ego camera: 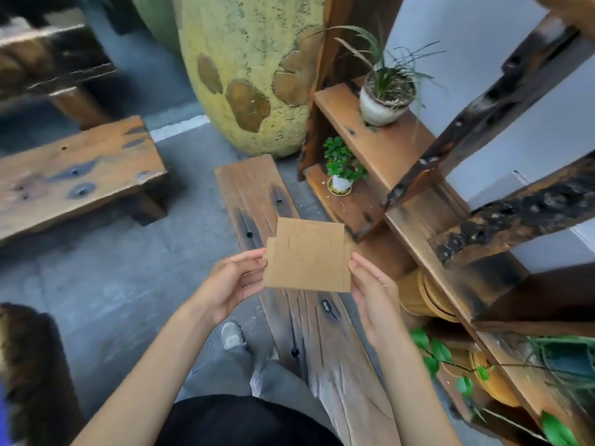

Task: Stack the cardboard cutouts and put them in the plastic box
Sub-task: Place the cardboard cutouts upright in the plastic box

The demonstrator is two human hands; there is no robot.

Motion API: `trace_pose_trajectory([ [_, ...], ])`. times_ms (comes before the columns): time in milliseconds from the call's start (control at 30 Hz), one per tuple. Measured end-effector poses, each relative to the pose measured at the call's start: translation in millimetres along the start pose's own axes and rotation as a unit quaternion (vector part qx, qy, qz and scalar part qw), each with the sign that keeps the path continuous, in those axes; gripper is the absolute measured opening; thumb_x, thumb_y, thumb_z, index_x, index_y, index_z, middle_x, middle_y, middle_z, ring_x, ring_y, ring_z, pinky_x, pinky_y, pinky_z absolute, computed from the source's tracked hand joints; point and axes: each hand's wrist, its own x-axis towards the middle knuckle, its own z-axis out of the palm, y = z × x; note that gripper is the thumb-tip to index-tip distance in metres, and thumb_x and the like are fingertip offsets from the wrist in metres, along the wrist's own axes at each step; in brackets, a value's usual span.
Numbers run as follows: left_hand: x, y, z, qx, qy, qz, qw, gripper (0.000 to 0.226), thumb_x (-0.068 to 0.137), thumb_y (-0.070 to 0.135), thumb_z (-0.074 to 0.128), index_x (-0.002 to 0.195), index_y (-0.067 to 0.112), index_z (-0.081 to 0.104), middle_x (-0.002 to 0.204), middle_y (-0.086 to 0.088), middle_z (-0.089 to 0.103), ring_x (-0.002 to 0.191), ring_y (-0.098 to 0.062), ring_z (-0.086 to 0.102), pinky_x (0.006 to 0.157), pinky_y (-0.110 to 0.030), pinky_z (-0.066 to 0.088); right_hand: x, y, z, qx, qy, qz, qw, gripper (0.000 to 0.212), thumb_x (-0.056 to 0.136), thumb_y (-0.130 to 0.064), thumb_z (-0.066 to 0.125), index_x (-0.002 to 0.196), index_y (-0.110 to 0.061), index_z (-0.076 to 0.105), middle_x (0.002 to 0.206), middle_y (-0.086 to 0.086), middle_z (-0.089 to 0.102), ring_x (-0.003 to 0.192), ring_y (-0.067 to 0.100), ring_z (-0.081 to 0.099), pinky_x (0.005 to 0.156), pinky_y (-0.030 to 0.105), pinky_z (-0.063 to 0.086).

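2 hands pinch the cardboard cutouts (pixel 307 255) by opposite edges, left hand (pixel 230 283) and right hand (pixel 373 292), likely squaring the stack above the wooden plank (pixel 257 188); no plastic box shows.

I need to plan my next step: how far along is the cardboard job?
Done: the cutouts look gathered into a stack, edges slightly offset. In hand: the left hand and right hand hold it by its sides above the plank. Left: boxing it; no plastic box is in view.
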Motion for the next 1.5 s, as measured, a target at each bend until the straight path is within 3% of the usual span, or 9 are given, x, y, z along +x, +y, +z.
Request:
trace_pose_trajectory([
  [133, -16.7, -10.8, -23.9, -0.031, 0.051, 0.004, 0.998, 0.036, 0.093, 0.002, 0.06, 0.126, 0.009, 0.07, 0.12, -0.014, 0.075, 0.113, -0.027, 0.07, 0.085, -0.029, 0.062, 0.9, 7.6, 20.2, -0.04, -0.045, 0.021, 0.998, 0.025, 0.095, -0.001, 0.064, 0.112, -0.017, 0.072, 0.114, 0.007, 0.077, 0.11, 0.018, 0.072, 0.09, 0.025, 0.058],
  [267, -38.4, -25.0, -57.7, -0.071, 0.098, 0.008, 0.993, 0.032, 0.092, 0.002, 0.062, 0.121, 0.012, 0.071, 0.101, -0.007, 0.079, 0.092, -0.016, 0.075, 0.075, -0.023, 0.06, -2.7, 16.9, 47.6, -0.088, -0.092, 0.035, 0.991, 0.03, 0.094, -0.004, 0.066, 0.122, -0.013, 0.068, 0.117, 0.007, 0.076, 0.114, 0.018, 0.07, 0.103, 0.032, 0.053],
  [400, -67.3, -44.9, -99.9, -0.12, 0.139, 0.022, 0.983, 0.028, 0.091, 0.002, 0.064, 0.114, 0.015, 0.072, 0.092, -0.003, 0.081, 0.083, -0.012, 0.077, 0.065, -0.019, 0.059, -15.4, 37.9, 84.7, -0.136, -0.137, 0.047, 0.98, 0.03, 0.093, -0.002, 0.068, 0.123, -0.008, 0.068, 0.115, 0.011, 0.076, 0.112, 0.02, 0.071, 0.097, 0.028, 0.056],
  [600, -120.8, -80.4, -158.3, -0.173, 0.194, 0.056, 0.964, 0.024, 0.09, 0.002, 0.069, 0.107, 0.017, 0.074, 0.088, -0.003, 0.081, 0.08, -0.012, 0.078, 0.069, -0.02, 0.06, -48.8, 81.6, 131.5, -0.214, -0.207, 0.052, 0.953, 0.025, 0.092, -0.007, 0.07, 0.116, -0.014, 0.07, 0.11, 0.003, 0.078, 0.108, 0.014, 0.072, 0.097, 0.025, 0.056],
  [767, -176.1, -114.4, -203.4, -0.221, 0.243, 0.088, 0.94, 0.024, 0.091, 0.0, 0.067, 0.108, 0.015, 0.074, 0.088, -0.003, 0.08, 0.08, -0.014, 0.076, 0.071, -0.02, 0.06, -85.2, 124.6, 173.0, -0.264, -0.26, 0.07, 0.926, 0.028, 0.092, -0.005, 0.07, 0.12, -0.008, 0.07, 0.108, 0.005, 0.079, 0.106, 0.015, 0.073, 0.09, 0.022, 0.058],
  [1033, -259.1, -172.3, -263.2, -0.32, 0.338, 0.131, 0.875, 0.025, 0.088, -0.001, 0.071, 0.109, 0.013, 0.073, 0.088, -0.006, 0.079, 0.081, -0.019, 0.076, 0.071, -0.021, 0.062, -147.9, 198.8, 243.4, -0.359, -0.351, 0.087, 0.86, 0.024, 0.093, -0.011, 0.071, 0.116, -0.015, 0.072, 0.113, 0.004, 0.077, 0.111, 0.018, 0.071, 0.1, 0.033, 0.053],
  [1233, -287.1, -193.8, -291.7, -0.338, 0.398, 0.149, 0.84, 0.033, 0.087, -0.002, 0.072, 0.119, 0.004, 0.07, 0.109, -0.016, 0.074, 0.097, -0.025, 0.072, 0.078, -0.024, 0.061, -176.0, 236.6, 290.7, -0.416, -0.397, 0.07, 0.815, 0.021, 0.094, -0.008, 0.068, 0.114, -0.012, 0.071, 0.108, 0.005, 0.078, 0.09, 0.01, 0.076, 0.076, 0.019, 0.06],
  [1333, -291.5, -195.4, -303.8, -0.34, 0.427, 0.164, 0.822, 0.032, 0.089, -0.003, 0.071, 0.12, 0.001, 0.069, 0.107, -0.015, 0.073, 0.091, -0.019, 0.071, 0.073, -0.019, 0.06, -182.4, 251.4, 317.2, -0.454, -0.415, 0.041, 0.787, 0.019, 0.095, -0.008, 0.068, 0.113, -0.013, 0.072, 0.102, -0.001, 0.078, 0.084, 0.005, 0.076, 0.069, 0.015, 0.059],
  [1500, -289.2, -192.6, -326.3, -0.348, 0.499, 0.161, 0.777, 0.027, 0.089, -0.003, 0.07, 0.116, 0.0, 0.068, 0.097, -0.013, 0.072, 0.079, -0.015, 0.068, 0.063, -0.015, 0.059, -190.1, 279.4, 374.6, -0.519, -0.475, -0.01, 0.71, 0.021, 0.096, -0.009, 0.064, 0.114, -0.009, 0.074, 0.106, 0.001, 0.078, 0.099, 0.012, 0.073, 0.09, 0.031, 0.058],
])
